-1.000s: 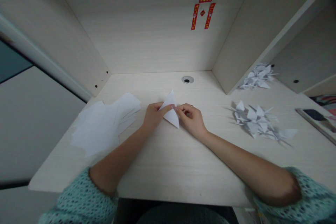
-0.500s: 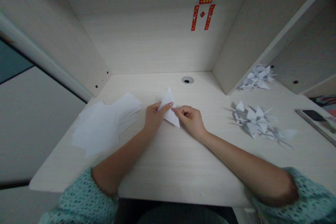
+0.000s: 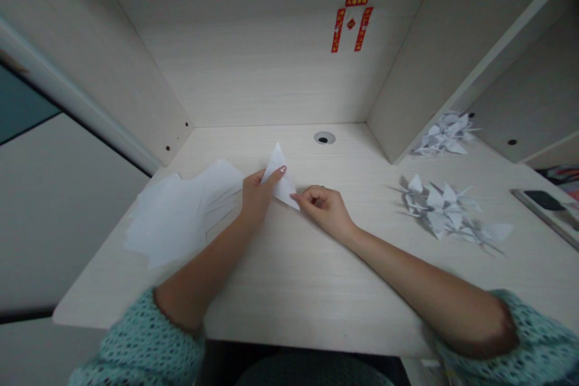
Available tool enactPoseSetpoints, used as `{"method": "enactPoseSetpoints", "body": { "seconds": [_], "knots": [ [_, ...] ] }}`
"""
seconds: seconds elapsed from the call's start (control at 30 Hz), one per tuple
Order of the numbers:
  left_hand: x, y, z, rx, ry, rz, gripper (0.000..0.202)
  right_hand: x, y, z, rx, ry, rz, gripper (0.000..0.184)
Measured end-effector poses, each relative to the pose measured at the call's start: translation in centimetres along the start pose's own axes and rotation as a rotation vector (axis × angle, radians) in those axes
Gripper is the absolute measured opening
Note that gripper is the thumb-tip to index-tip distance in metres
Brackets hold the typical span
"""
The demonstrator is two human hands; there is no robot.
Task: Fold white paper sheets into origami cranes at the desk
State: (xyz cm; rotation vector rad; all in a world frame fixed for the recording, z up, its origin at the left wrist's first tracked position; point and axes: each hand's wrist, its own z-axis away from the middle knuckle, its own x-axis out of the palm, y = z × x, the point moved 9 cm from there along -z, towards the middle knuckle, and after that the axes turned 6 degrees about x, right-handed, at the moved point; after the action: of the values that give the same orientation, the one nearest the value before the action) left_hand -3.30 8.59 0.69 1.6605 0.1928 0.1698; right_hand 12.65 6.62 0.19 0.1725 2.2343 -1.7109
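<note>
Between hands (image 3: 256,196) (image 3: 328,208), folded paper (image 3: 286,188) — beyond, strips (image 3: 338,30), apparently lettered

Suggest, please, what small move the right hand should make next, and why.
Probably the right hand should press gently along the lower edge of the white, triangular paper piece: its fingers are already at the lower right corner, while the left hand grips the other side.

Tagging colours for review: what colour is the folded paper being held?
The folded paper is white; head view.
</note>
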Motion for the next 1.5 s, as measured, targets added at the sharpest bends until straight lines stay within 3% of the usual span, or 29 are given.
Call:
{"method": "enactPoseSetpoints", "body": {
  "seconds": [0.2, 0.3, 0.4, 0.47, 0.57, 0.7, 0.9, 1.2, 1.5],
  "knots": [
    [-3.2, 0.4, -2.2, 0.032, 0.184, 0.101, 0.043, 1.3, -2.0, 1.3, -0.137, -0.128, 0.1, 0.027],
    [-2.4, 0.6, -2.0, 0.055, 0.092, 0.021, 0.042, -0.4, -2.7, 1.2, -0.16, 0.005, 0.058, 0.029],
    [-0.7, 0.7, -1.1, 0.091, -0.029, -0.101, 0.04, -2.5, -1.9, 0.9, -0.083, 0.198, 0.001, 0.026],
    [0.3, 0.4, -0.4, 0.083, -0.098, -0.137, 0.04, -2.5, -1.0, 0.6, -0.012, 0.206, -0.071, 0.02],
    [1.5, 0.0, 0.4, 0.053, -0.169, -0.131, 0.04, -1.5, 0.3, 0.3, 0.066, 0.134, -0.196, 0.041],
    [2.3, -0.7, 0.8, -0.025, -0.228, -0.008, 0.039, -1.2, 0.8, 0.1, 0.082, 0.118, -0.226, 0.035],
    [2.1, -2.1, 0.7, -0.2, -0.175, 0.155, 0.041, -1.5, 0.1, -0.2, 0.056, 0.095, -0.171, 0.029],
    [2.0, -2.1, 0.7, -0.152, -0.169, 0.093, 0.042, -0.9, 0.5, -0.2, 0.045, 0.024, -0.043, 0.021],
    [1.1, -2.3, 0.6, -0.143, -0.071, 0.077, 0.043, -0.5, 0.1, -0.2, 0.048, -0.006, -0.05, 0.027]
  ]
}}
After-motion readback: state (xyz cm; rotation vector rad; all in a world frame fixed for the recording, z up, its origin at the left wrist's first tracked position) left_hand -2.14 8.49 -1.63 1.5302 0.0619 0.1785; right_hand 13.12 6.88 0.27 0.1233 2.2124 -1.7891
